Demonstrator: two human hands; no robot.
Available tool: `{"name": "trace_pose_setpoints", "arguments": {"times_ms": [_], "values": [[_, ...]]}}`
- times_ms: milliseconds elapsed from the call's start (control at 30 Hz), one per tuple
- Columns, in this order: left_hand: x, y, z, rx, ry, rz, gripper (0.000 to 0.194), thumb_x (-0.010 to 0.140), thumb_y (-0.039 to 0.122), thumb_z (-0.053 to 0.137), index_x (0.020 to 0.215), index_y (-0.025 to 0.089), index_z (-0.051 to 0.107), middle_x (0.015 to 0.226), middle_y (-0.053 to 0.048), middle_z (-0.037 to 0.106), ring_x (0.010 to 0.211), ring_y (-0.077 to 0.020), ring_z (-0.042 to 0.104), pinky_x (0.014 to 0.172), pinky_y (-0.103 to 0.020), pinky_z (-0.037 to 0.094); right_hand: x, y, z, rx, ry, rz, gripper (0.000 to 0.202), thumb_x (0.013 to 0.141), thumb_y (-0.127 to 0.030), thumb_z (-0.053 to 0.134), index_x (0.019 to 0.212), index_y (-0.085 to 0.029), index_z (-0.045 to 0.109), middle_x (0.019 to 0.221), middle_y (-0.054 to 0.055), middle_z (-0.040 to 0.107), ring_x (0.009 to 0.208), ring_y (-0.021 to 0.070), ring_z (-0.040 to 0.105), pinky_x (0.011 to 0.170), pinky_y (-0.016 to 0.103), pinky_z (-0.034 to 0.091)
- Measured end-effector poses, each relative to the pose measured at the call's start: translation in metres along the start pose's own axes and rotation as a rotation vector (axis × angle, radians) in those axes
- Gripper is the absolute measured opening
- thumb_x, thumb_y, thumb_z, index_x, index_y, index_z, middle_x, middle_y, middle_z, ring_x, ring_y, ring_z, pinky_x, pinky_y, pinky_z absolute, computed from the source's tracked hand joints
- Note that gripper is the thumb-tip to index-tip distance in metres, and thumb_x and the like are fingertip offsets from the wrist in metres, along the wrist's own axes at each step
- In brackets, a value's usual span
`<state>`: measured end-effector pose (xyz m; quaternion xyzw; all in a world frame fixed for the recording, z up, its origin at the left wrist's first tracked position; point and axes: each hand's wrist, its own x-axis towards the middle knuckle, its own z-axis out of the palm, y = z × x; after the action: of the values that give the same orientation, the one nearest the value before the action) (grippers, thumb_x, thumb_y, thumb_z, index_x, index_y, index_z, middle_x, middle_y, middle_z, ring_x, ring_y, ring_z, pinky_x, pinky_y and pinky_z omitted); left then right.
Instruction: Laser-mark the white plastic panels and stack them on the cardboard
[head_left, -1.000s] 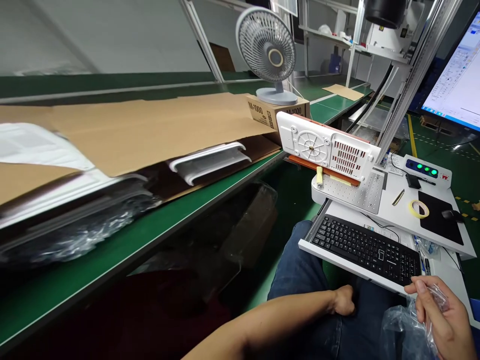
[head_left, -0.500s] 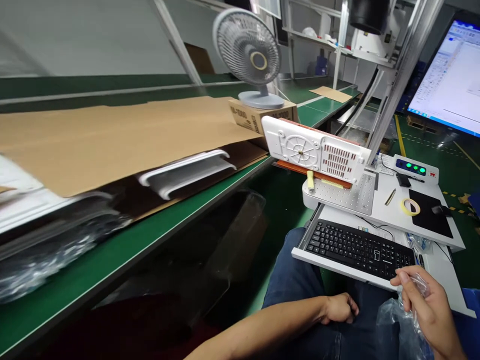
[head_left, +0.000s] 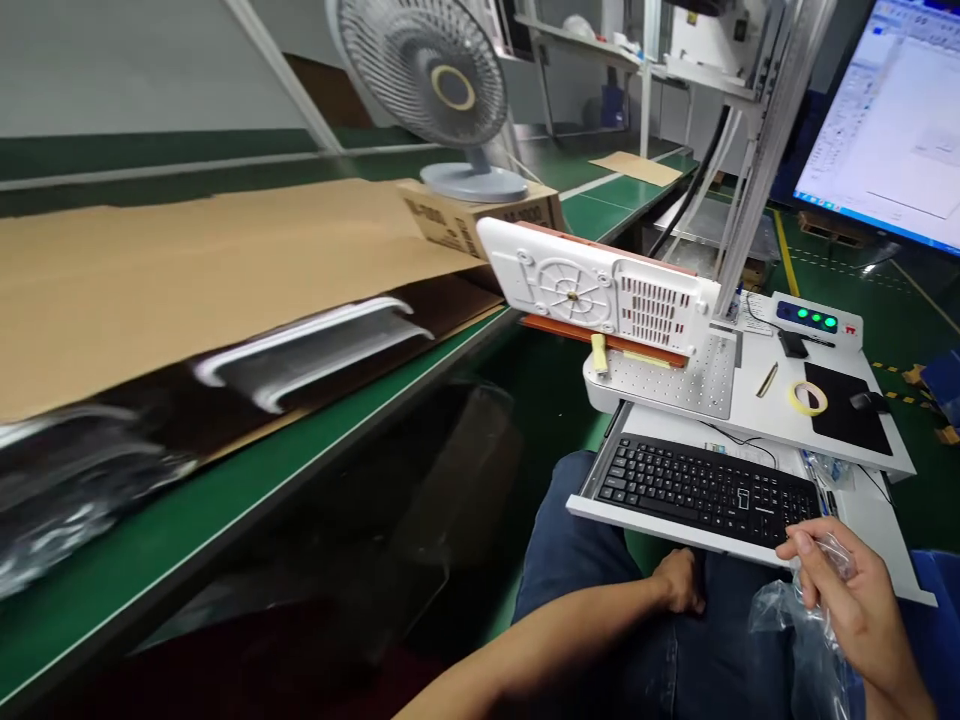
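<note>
A crumpled clear plastic bag (head_left: 806,620) hangs from my right hand (head_left: 847,590), whose fingers are closed on it in front of the keyboard's right end. My left hand (head_left: 681,580) rests by my thighs below the keyboard tray (head_left: 675,527), fingers curled down and partly hidden, with nothing visible in them. The black keyboard (head_left: 697,490) lies on that pulled-out tray. Above it, a white vented plastic panel (head_left: 577,285) is tilted up on an orange-red fixture (head_left: 652,350), over a perforated metal plate (head_left: 675,385).
On the white desk are a roll of yellow tape (head_left: 808,398), a mouse (head_left: 870,402) and a control box (head_left: 817,318) with green lights. A monitor (head_left: 885,130) stands right. Along the left, a green bench (head_left: 300,500) carries cardboard (head_left: 225,260), white curved parts (head_left: 315,350) and a fan (head_left: 454,90).
The view has turned slightly right, so the bench, fan and panel appear farther left. My left hand has turned its fingers downward. My right hand still holds the plastic bag.
</note>
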<state>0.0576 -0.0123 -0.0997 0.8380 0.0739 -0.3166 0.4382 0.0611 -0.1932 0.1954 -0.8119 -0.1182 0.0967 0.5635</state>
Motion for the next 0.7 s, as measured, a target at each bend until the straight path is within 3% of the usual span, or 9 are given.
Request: {"name": "trace_pose_setpoints", "arguments": {"times_ms": [100, 200, 333, 467, 533, 600, 633, 700], "values": [[0.003, 0.002, 0.0, 0.054, 0.07, -0.108, 0.052, 0.047, 0.022, 0.098, 0.096, 0.018, 0.082, 0.113, -0.014, 0.081, 0.116, -0.0438, 0.078, 0.1, -0.049, 0.065, 0.001, -0.002, 0.003, -0.004, 0.02, 0.01, 0.048, 0.1, -0.069, 0.076, 0.107, -0.021, 0.079, 0.093, 0.01, 0.076, 0.058, 0.0143, 0.056, 0.054, 0.026, 0.048], [0.002, 0.007, -0.006, 0.089, 0.12, -0.123, 0.068, 0.052, 0.012, 0.088, 0.12, 0.017, 0.079, 0.132, -0.021, 0.077, 0.128, -0.0447, 0.074, 0.105, -0.047, 0.063, -0.001, -0.012, 0.01, -0.005, 0.054, 0.043, 0.05, 0.099, -0.07, 0.075, 0.106, -0.021, 0.078, 0.084, 0.008, 0.073, 0.06, 0.0148, 0.054, 0.057, 0.027, 0.046], [-0.009, 0.02, -0.02, 0.142, 0.124, -0.114, 0.076, 0.056, 0.01, 0.08, 0.131, 0.02, 0.077, 0.134, -0.024, 0.077, 0.127, -0.0467, 0.075, 0.102, -0.05, 0.063, -0.007, -0.018, 0.009, 0.0, 0.076, 0.051, 0.05, 0.1, -0.07, 0.075, 0.109, -0.021, 0.078, 0.09, 0.008, 0.075, 0.062, 0.015, 0.054, 0.058, 0.027, 0.047], [-0.047, 0.029, -0.031, 0.22, 0.061, -0.057, 0.066, 0.066, 0.019, 0.08, 0.131, 0.012, 0.076, 0.125, -0.031, 0.078, 0.12, -0.0541, 0.076, 0.096, -0.062, 0.064, -0.01, -0.005, -0.014, -0.051, 0.07, 0.019, 0.048, 0.097, -0.068, 0.079, 0.112, -0.022, 0.078, 0.074, 0.005, 0.068, 0.06, 0.0182, 0.058, 0.058, 0.027, 0.053], [-0.078, 0.03, -0.032, 0.252, 0.03, 0.033, 0.064, 0.074, 0.026, 0.079, 0.135, 0.011, 0.074, 0.128, -0.031, 0.078, 0.123, -0.0536, 0.075, 0.102, -0.064, 0.061, -0.011, 0.001, -0.028, -0.065, 0.076, 0.005, 0.045, 0.097, -0.066, 0.079, 0.111, -0.023, 0.078, 0.066, 0.003, 0.063, 0.058, 0.0188, 0.059, 0.057, 0.026, 0.055], [-0.109, 0.033, -0.033, 0.188, 0.011, 0.225, 0.066, 0.08, 0.034, 0.079, 0.143, 0.017, 0.071, 0.137, -0.025, 0.076, 0.131, -0.0491, 0.072, 0.113, -0.062, 0.056, -0.012, 0.001, -0.033, -0.06, 0.092, 0.008, 0.043, 0.098, -0.064, 0.079, 0.11, -0.023, 0.079, 0.062, 0.002, 0.06, 0.055, 0.0174, 0.057, 0.053, 0.023, 0.054], [-0.122, 0.037, -0.033, 0.095, 0.001, 0.355, 0.074, 0.08, 0.039, 0.082, 0.15, 0.02, 0.067, 0.146, -0.022, 0.072, 0.135, -0.0465, 0.07, 0.117, -0.06, 0.054, -0.013, -0.003, -0.031, -0.051, 0.101, 0.006, 0.043, 0.097, -0.064, 0.08, 0.109, -0.023, 0.079, 0.062, 0.002, 0.059, 0.053, 0.0169, 0.056, 0.051, 0.022, 0.053], [-0.142, 0.05, -0.033, -0.182, -0.038, 0.65, 0.11, 0.07, 0.052, 0.094, 0.166, 0.024, 0.05, 0.167, -0.021, 0.055, 0.144, -0.0443, 0.063, 0.122, -0.056, 0.051, -0.015, -0.017, -0.017, -0.016, 0.123, -0.007, 0.046, 0.095, -0.065, 0.082, 0.106, -0.021, 0.078, 0.063, 0.003, 0.061, 0.053, 0.0167, 0.057, 0.048, 0.021, 0.051]]}}
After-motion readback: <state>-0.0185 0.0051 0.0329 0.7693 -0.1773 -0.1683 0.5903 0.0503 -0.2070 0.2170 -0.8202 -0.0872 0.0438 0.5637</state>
